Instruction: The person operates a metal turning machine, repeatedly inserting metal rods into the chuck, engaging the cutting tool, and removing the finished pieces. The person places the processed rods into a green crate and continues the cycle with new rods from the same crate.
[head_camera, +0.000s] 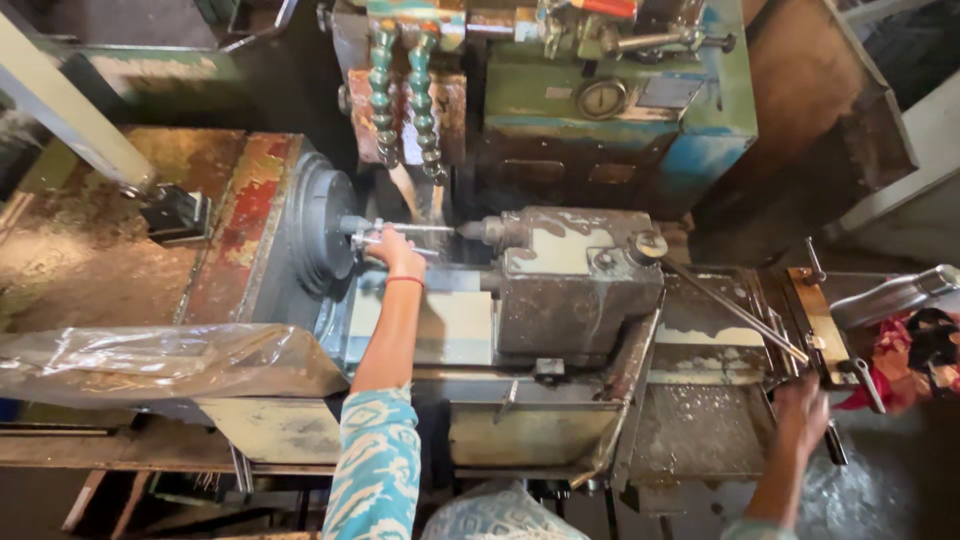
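I look down on an old lathe. My left hand (393, 250), with a red thread at the wrist, is closed around a thin shiny metal rod (408, 233) held between the grey round chuck (318, 228) and the pointed centre of the grey tailstock block (575, 280). My right hand (803, 404) grips a dark lever handle (833, 440) at the machine's right end, below a long thin steel bar (735, 312) that slants up toward the tailstock.
Two segmented green coolant hoses (402, 90) hang above the rod. A green machine body with a round gauge (603, 98) stands behind. Clear plastic sheeting (150, 360) covers the lower left. A metal tray (700, 430) with pale residue sits below the bed. Red cloth (905, 355) lies at right.
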